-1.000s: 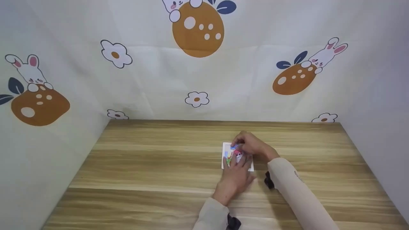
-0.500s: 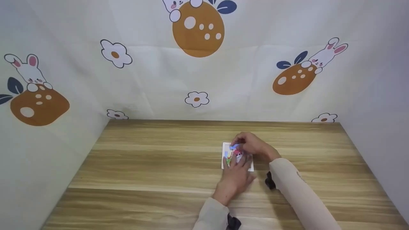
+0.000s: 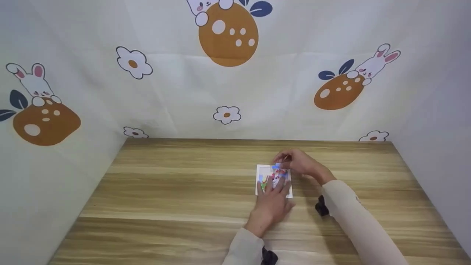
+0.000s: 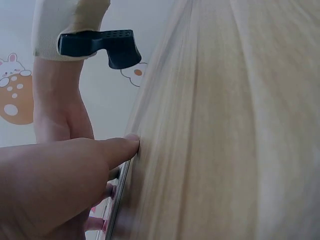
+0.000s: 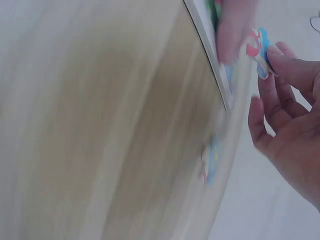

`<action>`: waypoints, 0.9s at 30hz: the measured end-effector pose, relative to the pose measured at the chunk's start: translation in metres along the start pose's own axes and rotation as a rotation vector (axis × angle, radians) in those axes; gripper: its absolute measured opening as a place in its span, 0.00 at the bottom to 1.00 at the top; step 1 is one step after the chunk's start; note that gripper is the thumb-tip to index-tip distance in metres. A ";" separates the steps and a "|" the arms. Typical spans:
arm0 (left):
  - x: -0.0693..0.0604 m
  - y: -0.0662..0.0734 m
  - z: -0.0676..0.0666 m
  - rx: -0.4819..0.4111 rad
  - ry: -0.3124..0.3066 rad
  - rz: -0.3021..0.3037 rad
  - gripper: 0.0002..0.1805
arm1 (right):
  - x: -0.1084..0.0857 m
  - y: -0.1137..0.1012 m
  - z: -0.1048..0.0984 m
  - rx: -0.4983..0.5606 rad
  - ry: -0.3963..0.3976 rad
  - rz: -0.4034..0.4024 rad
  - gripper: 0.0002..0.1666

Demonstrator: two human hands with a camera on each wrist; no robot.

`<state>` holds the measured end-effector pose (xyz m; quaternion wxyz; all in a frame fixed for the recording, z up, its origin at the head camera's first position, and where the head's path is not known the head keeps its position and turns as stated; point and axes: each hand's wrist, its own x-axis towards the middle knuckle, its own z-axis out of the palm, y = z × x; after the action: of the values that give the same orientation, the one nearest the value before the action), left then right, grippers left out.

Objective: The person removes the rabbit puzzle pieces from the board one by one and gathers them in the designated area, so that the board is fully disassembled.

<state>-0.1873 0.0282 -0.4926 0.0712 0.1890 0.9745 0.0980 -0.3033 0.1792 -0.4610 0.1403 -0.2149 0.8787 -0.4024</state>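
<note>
A small square jigsaw puzzle with a white frame [image 3: 258,170] lies on the wooden table, its colourful picture partly covered by fingers. My left hand [image 3: 271,207] rests on it with spread, fairly straight fingers. In the left wrist view the left thumb [image 4: 122,149] lies by the frame's near edge. My right hand [image 3: 301,163] is above the puzzle's upper right part. Between thumb and fingers it pinches a blue, red and white puzzle piece [image 5: 258,52], tilted up off the board in the right wrist view.
Another puzzle piece [image 5: 211,159], blurred, lies on the table beyond the frame in the right wrist view. The wooden table [image 3: 165,195] ends at a curtain [image 3: 176,92] printed with rabbits and oranges, at the back and sides.
My right hand has lifted and shifted right, drawing the pinched puzzle piece toward the puzzle's upper right corner. More of the puzzle's upper left shows. The left hand stays put.
</note>
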 end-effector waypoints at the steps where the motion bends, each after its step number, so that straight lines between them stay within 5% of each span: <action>1: 0.000 0.000 0.000 -0.002 -0.001 -0.001 0.34 | -0.002 0.001 -0.004 -0.006 0.003 0.006 0.13; 12: 0.000 0.000 0.003 0.002 -0.006 -0.016 0.35 | -0.029 0.026 -0.038 -0.096 0.030 0.058 0.10; 27: -0.001 0.001 -0.001 0.018 -0.018 -0.005 0.35 | -0.054 0.062 -0.060 -0.140 0.057 0.108 0.10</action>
<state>-0.1861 0.0289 -0.4917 0.0785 0.1883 0.9751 0.0874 -0.2982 0.2812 -0.4665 0.1211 -0.1650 0.9186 -0.3380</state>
